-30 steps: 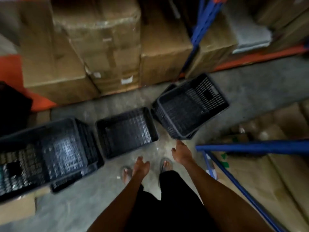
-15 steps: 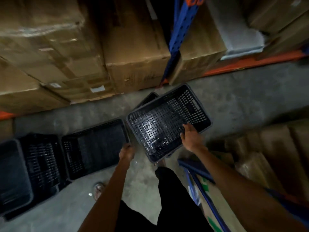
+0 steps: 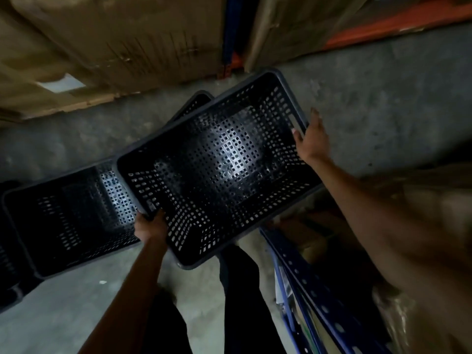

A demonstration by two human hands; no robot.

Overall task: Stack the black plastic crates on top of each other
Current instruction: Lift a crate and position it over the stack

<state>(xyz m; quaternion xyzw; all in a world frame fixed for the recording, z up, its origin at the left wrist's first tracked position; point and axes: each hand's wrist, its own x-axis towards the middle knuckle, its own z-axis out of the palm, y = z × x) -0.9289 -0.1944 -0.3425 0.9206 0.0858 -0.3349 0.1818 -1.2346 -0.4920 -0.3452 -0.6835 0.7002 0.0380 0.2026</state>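
Observation:
A black perforated plastic crate [image 3: 217,164] fills the middle of the head view, lifted off the floor and tilted. My left hand [image 3: 149,224] grips its near left rim. My right hand [image 3: 310,139] holds its right end by the handle slot. Under its far corner the edge of another black crate [image 3: 196,100] shows on the floor. A second black crate [image 3: 69,215] stands open on the floor just to the left, its right side overlapped by the held one. At the far left edge a further dark crate [image 3: 9,284] is partly cut off.
Large cardboard boxes [image 3: 107,47] line the rack behind the crates, with a blue upright [image 3: 231,29] and an orange beam [image 3: 388,26]. A blue perforated rack bar [image 3: 306,284] lies at the lower right beside flattened cardboard [image 3: 413,205]. Bare concrete floor [image 3: 383,103] stretches right.
I took hold of the crate with both hands and raised it toward me. It now sits higher and further left, over the edge of the neighbouring crate.

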